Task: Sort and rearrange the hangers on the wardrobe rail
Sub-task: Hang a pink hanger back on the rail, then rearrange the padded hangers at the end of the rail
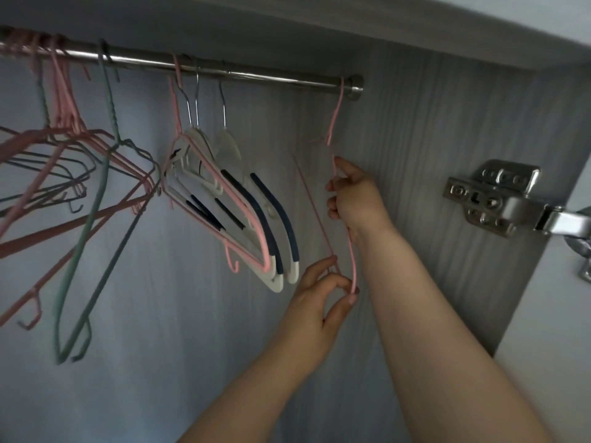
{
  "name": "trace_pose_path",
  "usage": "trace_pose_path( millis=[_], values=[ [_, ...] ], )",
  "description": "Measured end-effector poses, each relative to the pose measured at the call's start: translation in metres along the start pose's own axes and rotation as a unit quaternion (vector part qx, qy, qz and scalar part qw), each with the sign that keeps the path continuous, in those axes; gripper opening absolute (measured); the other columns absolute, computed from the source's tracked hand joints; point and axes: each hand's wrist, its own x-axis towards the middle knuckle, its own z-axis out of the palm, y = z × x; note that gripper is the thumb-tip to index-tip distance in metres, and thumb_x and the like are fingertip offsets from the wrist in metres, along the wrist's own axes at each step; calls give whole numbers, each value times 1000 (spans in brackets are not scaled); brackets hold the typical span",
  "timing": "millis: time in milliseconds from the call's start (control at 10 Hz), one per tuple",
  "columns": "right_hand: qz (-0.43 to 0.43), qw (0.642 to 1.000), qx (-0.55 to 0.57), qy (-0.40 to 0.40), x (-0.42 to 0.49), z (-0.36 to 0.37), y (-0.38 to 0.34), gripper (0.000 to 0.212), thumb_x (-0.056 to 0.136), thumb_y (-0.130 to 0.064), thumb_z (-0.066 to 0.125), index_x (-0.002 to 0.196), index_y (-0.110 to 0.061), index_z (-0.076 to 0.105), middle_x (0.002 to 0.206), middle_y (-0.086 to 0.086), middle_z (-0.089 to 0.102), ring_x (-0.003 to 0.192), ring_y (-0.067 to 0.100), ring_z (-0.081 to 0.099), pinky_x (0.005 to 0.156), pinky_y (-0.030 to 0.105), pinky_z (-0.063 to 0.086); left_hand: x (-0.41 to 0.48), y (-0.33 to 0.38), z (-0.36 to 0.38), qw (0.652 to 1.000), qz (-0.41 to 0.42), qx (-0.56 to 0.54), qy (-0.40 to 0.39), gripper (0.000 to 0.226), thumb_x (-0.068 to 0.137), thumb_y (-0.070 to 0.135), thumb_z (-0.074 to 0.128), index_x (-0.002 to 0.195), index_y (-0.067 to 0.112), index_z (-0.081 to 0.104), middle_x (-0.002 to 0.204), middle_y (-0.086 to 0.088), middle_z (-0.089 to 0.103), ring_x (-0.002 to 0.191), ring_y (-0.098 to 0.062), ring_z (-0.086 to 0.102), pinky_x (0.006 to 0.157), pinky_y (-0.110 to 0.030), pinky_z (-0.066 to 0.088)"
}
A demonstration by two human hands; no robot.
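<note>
A steel wardrobe rail (256, 73) runs from upper left to its end bracket at the right. A thin pink wire hanger (334, 123) hangs at the rail's right end. My right hand (355, 196) grips its upper arm. My left hand (319, 295) pinches its lower corner between thumb and fingers. In the middle hang white plastic hangers with dark blue grip pads (271, 212), with another pink hanger (224, 183) among them. At the left a tangled bunch of pink and green wire hangers (80, 174) hangs crowded together.
The wardrobe's grey side panel (431, 139) stands just right of my hands. A metal door hinge (499, 196) is fixed to it, with the open door edge at far right. The top shelf sits close above the rail.
</note>
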Motion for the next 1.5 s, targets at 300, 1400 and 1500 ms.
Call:
trace_pose_path(
  millis=[300, 1400, 1500],
  values=[
    [-158, 955, -248, 42, -30, -7, -13, 46, 96, -11, 42, 142, -12, 37, 139, 17, 41, 122, 24, 47, 98, 14, 33, -8, 15, 3, 997, -34, 7, 71, 26, 85, 29, 52, 95, 8, 66, 123, -3, 49, 116, -7, 44, 95, 2, 22],
    [-6, 992, -21, -124, -42, 68, -61, 28, 91, -8, 41, 65, -18, 42, 59, -1, 37, 46, 10, 34, 28, 9, 28, -22, 71, -56, 941, -158, -260, 146, 53, 94, 32, 41, 141, 35, 18, 144, 10, 36, 128, -2, 37, 111, -33, 32],
    [-1, 993, -26, -117, -37, 68, -58, 30, 91, -7, 40, 63, -17, 40, 58, 0, 36, 45, 10, 33, 29, 10, 28, -17, 64, -57, 944, -160, -246, 151, 50, 94, 36, 40, 140, 35, 23, 144, 11, 35, 130, -3, 35, 113, -35, 28]
  ],
)
